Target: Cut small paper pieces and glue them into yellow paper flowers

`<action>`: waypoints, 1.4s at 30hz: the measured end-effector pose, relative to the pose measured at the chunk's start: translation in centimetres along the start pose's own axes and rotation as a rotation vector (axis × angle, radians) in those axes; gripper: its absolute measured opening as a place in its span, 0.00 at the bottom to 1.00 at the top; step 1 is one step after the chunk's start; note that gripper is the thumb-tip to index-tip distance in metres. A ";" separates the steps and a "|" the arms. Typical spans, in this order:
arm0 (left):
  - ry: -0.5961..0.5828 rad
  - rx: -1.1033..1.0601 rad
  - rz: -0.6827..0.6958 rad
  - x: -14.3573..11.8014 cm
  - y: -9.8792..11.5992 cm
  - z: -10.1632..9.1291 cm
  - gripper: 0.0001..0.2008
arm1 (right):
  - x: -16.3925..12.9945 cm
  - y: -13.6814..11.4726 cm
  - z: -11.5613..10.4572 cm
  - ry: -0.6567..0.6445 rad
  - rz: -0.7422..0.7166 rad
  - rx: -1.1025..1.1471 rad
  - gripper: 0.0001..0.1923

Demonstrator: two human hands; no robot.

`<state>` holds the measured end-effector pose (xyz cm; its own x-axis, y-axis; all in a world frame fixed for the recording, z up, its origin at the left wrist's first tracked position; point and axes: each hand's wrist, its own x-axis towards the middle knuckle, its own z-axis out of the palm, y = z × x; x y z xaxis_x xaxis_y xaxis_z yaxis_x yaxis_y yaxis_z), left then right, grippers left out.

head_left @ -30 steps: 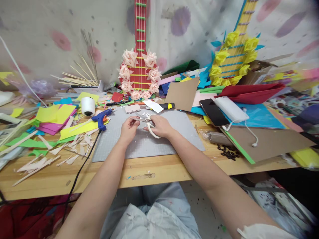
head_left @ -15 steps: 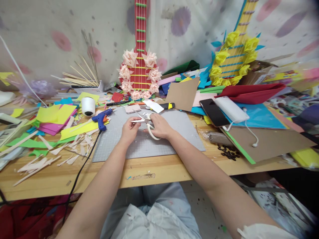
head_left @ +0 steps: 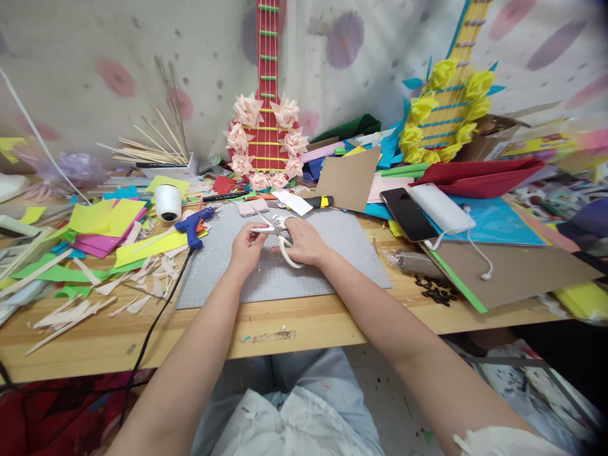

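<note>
— Right hand (head_left: 304, 244) closed through the loops of white-handled metal scissors (head_left: 280, 235), blades apart; left hand (head_left: 247, 246) pinching a small pale paper scrap (head_left: 259, 231) between them, above the grey cutting mat (head_left: 280, 263).

— Step?

— Trimming, mid-snip by the look. Next: closing the blades squarely, scrap held steady.

— Around?

— Blue glue gun (head_left: 192, 226) at ten o'clock; white thread spool (head_left: 168, 202) beyond; black phone (head_left: 407, 214) at two o'clock on the wooden table (head_left: 332, 316).
</note>
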<state>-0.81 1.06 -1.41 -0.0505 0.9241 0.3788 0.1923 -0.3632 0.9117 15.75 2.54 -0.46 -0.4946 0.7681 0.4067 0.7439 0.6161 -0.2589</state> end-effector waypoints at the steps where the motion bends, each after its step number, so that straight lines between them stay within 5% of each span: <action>1: 0.000 -0.008 -0.002 0.0 0.1 0.0 0.06 | 0.0 0.0 0.0 0.002 -0.008 0.001 0.24; 42: 0.003 -0.060 -0.102 0.1 0.7 0.2 0.08 | 0.1 0.5 -0.6 -0.063 0.202 0.010 0.11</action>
<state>-0.46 0.88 -0.78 -0.0694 0.9562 0.2842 0.1275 -0.2741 0.9532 16.33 2.79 -0.06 -0.3628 0.8855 0.2902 0.8265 0.4496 -0.3387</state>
